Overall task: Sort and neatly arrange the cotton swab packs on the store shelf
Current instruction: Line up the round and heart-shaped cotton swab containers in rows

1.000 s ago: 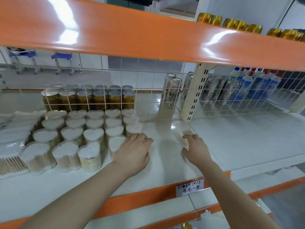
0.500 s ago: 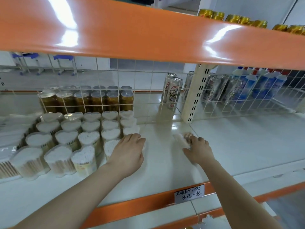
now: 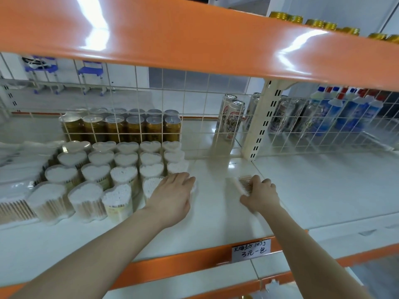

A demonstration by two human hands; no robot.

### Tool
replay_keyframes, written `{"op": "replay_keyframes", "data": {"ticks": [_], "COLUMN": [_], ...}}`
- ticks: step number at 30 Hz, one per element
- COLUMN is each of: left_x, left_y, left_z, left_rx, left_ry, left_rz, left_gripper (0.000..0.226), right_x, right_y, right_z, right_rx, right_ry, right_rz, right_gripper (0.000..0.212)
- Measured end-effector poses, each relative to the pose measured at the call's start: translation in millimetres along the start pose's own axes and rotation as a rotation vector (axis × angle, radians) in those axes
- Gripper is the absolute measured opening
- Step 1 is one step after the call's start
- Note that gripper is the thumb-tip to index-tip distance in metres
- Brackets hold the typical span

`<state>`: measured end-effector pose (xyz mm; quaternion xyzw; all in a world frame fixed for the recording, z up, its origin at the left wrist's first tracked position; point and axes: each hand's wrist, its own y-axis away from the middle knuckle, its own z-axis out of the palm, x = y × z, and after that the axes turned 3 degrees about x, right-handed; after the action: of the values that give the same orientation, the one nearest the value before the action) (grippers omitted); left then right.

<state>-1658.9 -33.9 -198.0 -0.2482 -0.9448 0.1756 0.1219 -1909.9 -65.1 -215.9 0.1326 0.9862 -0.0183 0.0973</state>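
Lying pack: one flat cotton swab pack [image 3: 244, 184] rests on its side on the white shelf [image 3: 216, 214], right of the standing group and apart from it, its wooden sticks showing through the clear wrap
Right hand: the right hand [image 3: 261, 194] sits on top of that lying pack with fingers curled over its near edge, gripping it against the shelf
Standing packs: heart-shaped cotton swab tubs [image 3: 121, 167] stand upright in close rows on the left half of the shelf, white tips facing up, tubs touching their neighbours
Left hand: the left hand [image 3: 172, 194] lies palm down at the right edge of the group, fingers straight and together, pressing on the rightmost front tub [image 3: 152, 185], which is partly hidden under it; nothing is clasped
Bagged swabs: flat bagged swab packs [image 3: 13, 190] are stacked at the far left, just beside the tubs, their details blurred
Wire grid: a white wire grid [image 3: 194, 117] closes the back of the shelf
Behind the grid: gold cans [image 3: 133, 128] stand in rows straight behind the tubs; taller silver cans [image 3: 232, 117] stand near the upright post [image 3: 261, 126]; blue-and-white bottles [image 3: 345, 108] line up further right
Front edge: an orange rail [image 3: 183, 264] carries a handwritten price tag [image 3: 250, 249] below the right forearm
Above: an orange upper shelf [image 3: 194, 37] spans the view, with gold can tops [image 3: 315, 23] on it at the right
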Motion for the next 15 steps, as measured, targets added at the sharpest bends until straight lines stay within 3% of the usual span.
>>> {"op": "replay_keyframes", "data": {"ticks": [3, 8, 11, 15], "left_x": [3.2, 7.9, 7.0, 9.0], "left_y": [-1.3, 5.2, 11.9, 22.2], "left_z": [-6.2, -7.7, -9.0, -20.1], "left_rx": [0.013, 0.002, 0.039, 0.069], "left_ry": [-0.044, 0.046, 0.078, 0.037], "left_rz": [-0.005, -0.106, -0.106, -0.070], "left_gripper": [0.045, 0.049, 0.043, 0.038], "right_x": [-3.1, -7.9, -13.6, -24.3], "right_y": [7.0, 18.2, 26.3, 39.4], "right_z": [0.5, 3.3, 0.5, -5.1], "right_rx": [0.003, -0.026, -0.062, -0.038], "right_ry": [0.025, 0.060, -0.046, -0.189], "right_rz": [-0.039, -0.068, -0.071, -0.091], "right_gripper": [0.070, 0.068, 0.079, 0.075]}}
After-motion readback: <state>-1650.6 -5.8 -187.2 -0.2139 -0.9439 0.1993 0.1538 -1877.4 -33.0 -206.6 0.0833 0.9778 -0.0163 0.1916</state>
